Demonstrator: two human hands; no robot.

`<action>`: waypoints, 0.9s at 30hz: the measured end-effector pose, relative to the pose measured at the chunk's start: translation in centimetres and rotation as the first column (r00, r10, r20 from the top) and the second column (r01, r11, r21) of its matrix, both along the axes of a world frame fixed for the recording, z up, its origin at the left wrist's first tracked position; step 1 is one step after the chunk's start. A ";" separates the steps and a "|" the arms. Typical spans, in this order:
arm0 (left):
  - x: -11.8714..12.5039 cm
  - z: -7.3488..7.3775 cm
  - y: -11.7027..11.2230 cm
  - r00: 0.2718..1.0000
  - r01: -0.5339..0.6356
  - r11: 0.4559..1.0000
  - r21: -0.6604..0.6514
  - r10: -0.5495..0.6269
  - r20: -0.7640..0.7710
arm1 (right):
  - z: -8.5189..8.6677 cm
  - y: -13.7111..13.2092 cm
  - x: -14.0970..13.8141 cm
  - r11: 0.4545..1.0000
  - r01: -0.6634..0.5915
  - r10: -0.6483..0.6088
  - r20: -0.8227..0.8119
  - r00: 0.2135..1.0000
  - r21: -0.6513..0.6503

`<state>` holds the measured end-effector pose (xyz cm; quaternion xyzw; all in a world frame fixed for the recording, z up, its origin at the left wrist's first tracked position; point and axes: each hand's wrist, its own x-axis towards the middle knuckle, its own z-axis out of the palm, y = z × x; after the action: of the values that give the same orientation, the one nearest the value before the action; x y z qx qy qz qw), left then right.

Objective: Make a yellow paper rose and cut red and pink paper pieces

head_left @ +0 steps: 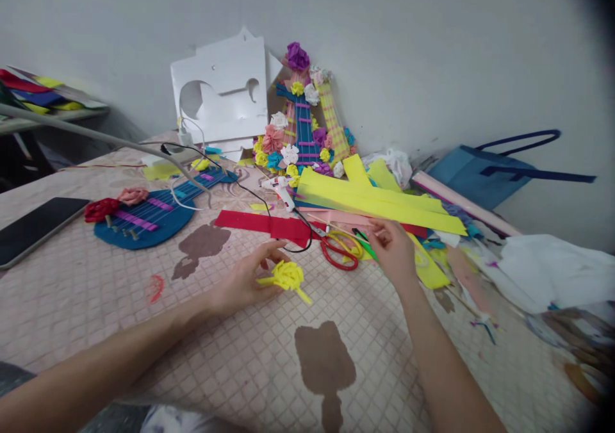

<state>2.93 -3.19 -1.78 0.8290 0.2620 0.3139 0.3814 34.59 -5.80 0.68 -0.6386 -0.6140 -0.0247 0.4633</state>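
My left hand (252, 278) is closed around the side of a yellow crepe-paper flower (288, 275), just above the table, with a loose strip end hanging from it. My right hand (394, 246) reaches over to the pile of paper, thumb and fingertips pinched together; what lies between them I cannot make out. Right beside those fingertips are a slim green-and-black tool (366, 245) and a thin pale stick. Scissors (342, 253) with red and yellow handles lie between the hands. Behind them are a red crepe strip (254, 223) and a white glue gun (281, 193).
Yellow crepe strips (365, 197) cover the back middle. A blue paper guitar (154, 218) with roses and a phone (38, 225) lie left. Flower-trimmed guitars (303, 125) lean on the wall near a white cut-out board (221, 93). A cable crosses the table; a blue bag (480, 173) stands right.
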 end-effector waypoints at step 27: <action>0.1 -2.9 0.7 0.997 -0.064 0.993 -0.100 0.067 0.027 | -1.3 0.0 -1.7 0.999 0.049 -0.049 0.010 0.999 -0.024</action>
<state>3.00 -2.46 -4.64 0.7952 0.2984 0.3254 0.4156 32.88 -5.82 -0.58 -0.6589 -0.6006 -0.0317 0.4518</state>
